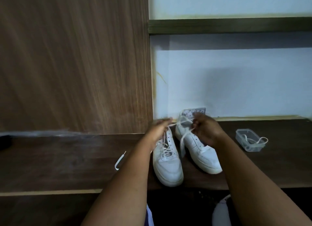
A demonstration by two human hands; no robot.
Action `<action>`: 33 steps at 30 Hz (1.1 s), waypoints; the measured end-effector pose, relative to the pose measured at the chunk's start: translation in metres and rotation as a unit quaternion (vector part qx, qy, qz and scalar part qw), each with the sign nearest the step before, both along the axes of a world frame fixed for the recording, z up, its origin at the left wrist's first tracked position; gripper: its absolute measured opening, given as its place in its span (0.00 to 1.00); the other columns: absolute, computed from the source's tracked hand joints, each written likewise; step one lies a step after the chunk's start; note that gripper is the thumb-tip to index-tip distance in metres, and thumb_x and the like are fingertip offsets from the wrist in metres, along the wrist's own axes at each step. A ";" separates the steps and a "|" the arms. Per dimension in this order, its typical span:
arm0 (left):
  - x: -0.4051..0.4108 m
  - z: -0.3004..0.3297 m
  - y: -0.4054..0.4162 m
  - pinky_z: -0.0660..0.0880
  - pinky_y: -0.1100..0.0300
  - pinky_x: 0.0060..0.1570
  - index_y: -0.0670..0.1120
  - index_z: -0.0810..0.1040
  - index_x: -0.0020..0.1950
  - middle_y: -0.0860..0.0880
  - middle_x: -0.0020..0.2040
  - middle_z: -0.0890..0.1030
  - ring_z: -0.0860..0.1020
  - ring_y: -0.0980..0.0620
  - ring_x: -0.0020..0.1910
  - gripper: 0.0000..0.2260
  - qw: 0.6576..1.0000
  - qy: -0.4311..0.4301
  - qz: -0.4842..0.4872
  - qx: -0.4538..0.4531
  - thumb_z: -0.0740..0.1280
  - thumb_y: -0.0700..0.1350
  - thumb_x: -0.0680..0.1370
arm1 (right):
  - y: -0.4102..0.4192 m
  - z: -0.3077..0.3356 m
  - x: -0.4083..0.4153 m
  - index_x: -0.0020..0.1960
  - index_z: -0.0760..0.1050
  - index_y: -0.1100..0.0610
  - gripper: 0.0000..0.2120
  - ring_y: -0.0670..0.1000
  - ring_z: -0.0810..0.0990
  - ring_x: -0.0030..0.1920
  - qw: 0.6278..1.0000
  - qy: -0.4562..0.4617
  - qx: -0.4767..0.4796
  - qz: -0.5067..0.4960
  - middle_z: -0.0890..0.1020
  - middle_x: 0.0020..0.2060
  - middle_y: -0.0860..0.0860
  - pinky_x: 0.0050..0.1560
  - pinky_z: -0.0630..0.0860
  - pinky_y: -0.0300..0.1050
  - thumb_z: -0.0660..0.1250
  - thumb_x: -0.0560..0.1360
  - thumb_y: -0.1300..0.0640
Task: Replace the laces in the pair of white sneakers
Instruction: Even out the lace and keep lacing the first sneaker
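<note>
Two white sneakers stand on the dark wooden desk (pixel 67 158), toes toward me. The left sneaker (pixel 167 165) has a white lace crossed through its eyelets. The right sneaker (pixel 200 151) lies angled to the right, with a loose white lace (pixel 183 138) hanging down its side. My left hand (pixel 159 129) pinches a lace end above the left sneaker's collar. My right hand (pixel 205 130) grips a lace over the right sneaker's opening. Both hands are blurred, so which lace each end belongs to is unclear.
A clear plastic tub (pixel 249 139) with a white lace in it sits to the right. A loose white lace (pixel 119 160) lies left of my left forearm. A wooden cabinet panel (pixel 76 60) rises at the left, a pale wall (pixel 236 84) and a shelf (pixel 229 26) behind.
</note>
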State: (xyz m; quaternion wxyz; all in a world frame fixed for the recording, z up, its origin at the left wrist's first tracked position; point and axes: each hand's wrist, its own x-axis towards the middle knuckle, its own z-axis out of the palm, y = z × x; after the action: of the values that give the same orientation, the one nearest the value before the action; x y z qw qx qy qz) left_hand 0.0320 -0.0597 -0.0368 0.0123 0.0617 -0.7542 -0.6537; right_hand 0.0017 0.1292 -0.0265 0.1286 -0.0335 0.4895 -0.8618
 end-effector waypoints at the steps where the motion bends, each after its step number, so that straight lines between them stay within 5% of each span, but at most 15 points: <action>1: 0.002 0.007 -0.004 0.66 0.62 0.32 0.48 0.80 0.42 0.53 0.33 0.76 0.71 0.55 0.34 0.10 0.995 0.010 0.047 0.086 0.68 0.53 0.77 | 0.009 0.002 -0.002 0.40 0.73 0.55 0.08 0.45 0.71 0.25 0.995 -0.014 -0.100 -0.022 0.70 0.23 0.49 0.35 0.75 0.39 0.62 0.77 0.62; 4: 0.007 0.024 -0.021 0.68 0.61 0.37 0.48 0.77 0.37 0.55 0.29 0.76 0.73 0.55 0.33 0.12 0.942 0.030 0.171 0.287 0.67 0.54 0.77 | 0.038 0.003 -0.010 0.44 0.75 0.55 0.02 0.44 0.74 0.29 0.957 -0.015 -0.276 -0.088 0.73 0.26 0.47 0.44 0.74 0.37 0.65 0.73 0.61; 6: 0.006 0.026 -0.034 0.67 0.60 0.41 0.48 0.76 0.35 0.54 0.29 0.75 0.70 0.56 0.33 0.13 0.940 0.068 0.230 0.242 0.68 0.52 0.77 | 0.046 -0.002 -0.014 0.44 0.74 0.56 0.05 0.45 0.75 0.33 0.966 -0.007 -0.232 -0.115 0.75 0.28 0.48 0.39 0.76 0.36 0.61 0.77 0.62; 8: 0.009 0.021 -0.041 0.66 0.62 0.36 0.47 0.76 0.34 0.51 0.31 0.73 0.69 0.56 0.32 0.14 0.968 0.093 0.217 0.078 0.68 0.50 0.78 | 0.039 -0.009 -0.014 0.41 0.74 0.57 0.10 0.49 0.75 0.35 0.988 0.011 -0.115 -0.102 0.76 0.31 0.52 0.37 0.76 0.37 0.57 0.79 0.64; 10: 0.010 0.014 -0.039 0.67 0.65 0.31 0.46 0.76 0.35 0.49 0.32 0.74 0.69 0.59 0.29 0.13 0.987 0.076 0.144 -0.011 0.69 0.49 0.77 | 0.020 -0.014 -0.007 0.41 0.77 0.59 0.11 0.51 0.74 0.36 0.985 0.084 0.134 -0.063 0.75 0.36 0.57 0.37 0.73 0.40 0.59 0.78 0.66; 12: 0.010 0.010 -0.034 0.69 0.68 0.30 0.46 0.75 0.35 0.50 0.31 0.74 0.70 0.60 0.26 0.11 0.994 0.060 0.092 -0.024 0.72 0.47 0.75 | -0.003 -0.026 -0.002 0.45 0.78 0.61 0.05 0.50 0.76 0.35 0.908 0.146 0.392 -0.003 0.79 0.37 0.55 0.36 0.73 0.39 0.64 0.77 0.65; 14: 0.009 0.013 -0.031 0.70 0.65 0.33 0.46 0.76 0.36 0.52 0.28 0.74 0.70 0.59 0.26 0.10 0.994 0.063 0.082 0.038 0.72 0.46 0.75 | -0.027 -0.039 0.000 0.43 0.79 0.57 0.03 0.48 0.79 0.33 0.817 0.208 0.538 0.016 0.82 0.34 0.52 0.39 0.78 0.42 0.68 0.75 0.59; 15: 0.009 0.015 -0.030 0.70 0.64 0.34 0.46 0.77 0.38 0.53 0.27 0.75 0.72 0.60 0.26 0.08 0.991 0.060 0.076 0.095 0.72 0.45 0.75 | -0.039 -0.041 0.002 0.41 0.79 0.56 0.05 0.48 0.79 0.33 0.807 0.215 0.550 0.010 0.82 0.34 0.52 0.42 0.78 0.45 0.68 0.75 0.57; 18: 0.014 0.023 -0.023 0.73 0.65 0.32 0.45 0.77 0.41 0.54 0.26 0.76 0.74 0.60 0.25 0.06 0.974 0.065 0.044 0.214 0.69 0.44 0.77 | -0.065 -0.026 0.007 0.51 0.78 0.57 0.07 0.51 0.78 0.39 0.961 0.112 0.246 0.056 0.81 0.41 0.55 0.40 0.75 0.46 0.62 0.78 0.61; 20: 0.014 0.023 -0.019 0.73 0.67 0.28 0.44 0.76 0.40 0.53 0.26 0.75 0.73 0.59 0.24 0.08 0.974 0.090 0.061 0.197 0.68 0.42 0.78 | -0.071 -0.006 0.008 0.61 0.75 0.57 0.15 0.54 0.75 0.46 0.981 0.093 0.115 0.127 0.79 0.50 0.55 0.44 0.71 0.47 0.60 0.75 0.58; 23: 0.012 0.022 -0.018 0.71 0.66 0.24 0.45 0.72 0.38 0.52 0.25 0.73 0.71 0.59 0.22 0.11 0.968 0.120 0.113 0.191 0.66 0.42 0.80 | -0.071 0.003 0.010 0.61 0.75 0.56 0.19 0.53 0.74 0.51 0.962 0.120 0.166 0.181 0.78 0.52 0.55 0.51 0.70 0.49 0.62 0.75 0.48; 28: 0.010 0.023 -0.031 0.63 0.68 0.21 0.45 0.71 0.36 0.54 0.24 0.72 0.66 0.61 0.21 0.12 0.963 0.132 0.156 0.176 0.66 0.43 0.80 | -0.057 -0.002 0.017 0.54 0.77 0.63 0.09 0.53 0.77 0.50 0.952 0.143 0.202 0.178 0.79 0.44 0.55 0.56 0.73 0.52 0.63 0.78 0.60; 31: 0.008 0.017 -0.048 0.69 0.61 0.35 0.47 0.75 0.36 0.51 0.32 0.77 0.73 0.54 0.32 0.13 0.980 0.088 0.177 0.014 0.67 0.49 0.79 | -0.047 -0.004 0.009 0.49 0.81 0.58 0.12 0.52 0.74 0.43 0.962 0.149 0.215 0.082 0.77 0.34 0.51 0.52 0.72 0.49 0.62 0.80 0.54; 33: 0.006 0.007 -0.055 0.74 0.56 0.48 0.47 0.77 0.40 0.48 0.40 0.80 0.78 0.49 0.43 0.13 0.975 0.038 0.138 -0.172 0.66 0.54 0.79 | -0.046 -0.006 0.005 0.46 0.83 0.51 0.16 0.50 0.73 0.37 0.891 0.238 0.386 0.025 0.75 0.31 0.50 0.47 0.72 0.46 0.60 0.79 0.45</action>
State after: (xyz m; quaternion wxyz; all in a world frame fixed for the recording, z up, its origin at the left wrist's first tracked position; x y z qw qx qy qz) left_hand 0.0378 -0.1145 -0.0299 0.1415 0.1377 -0.8382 -0.5084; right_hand 0.0062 0.0832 -0.0321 0.0321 -0.1977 0.7985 -0.5677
